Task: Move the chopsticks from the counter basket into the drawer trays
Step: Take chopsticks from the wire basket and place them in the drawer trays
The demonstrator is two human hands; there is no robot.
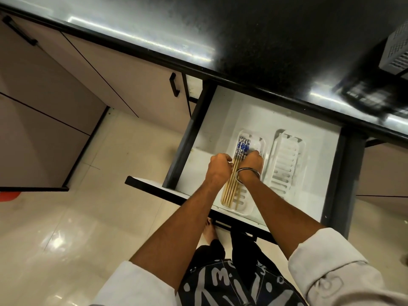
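Hands, left (218,165) and right (254,162), pinched on chopsticks (234,175), bundle lying in left tray (245,212), open drawer (223,113)

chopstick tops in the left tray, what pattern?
Blue-and-white floral print on the wooden chopsticks; shafts plain tan. Head view.

The open white drawer (212,120) holds two white trays (284,164) side by side, left one (245,208) carrying chopsticks (231,186).
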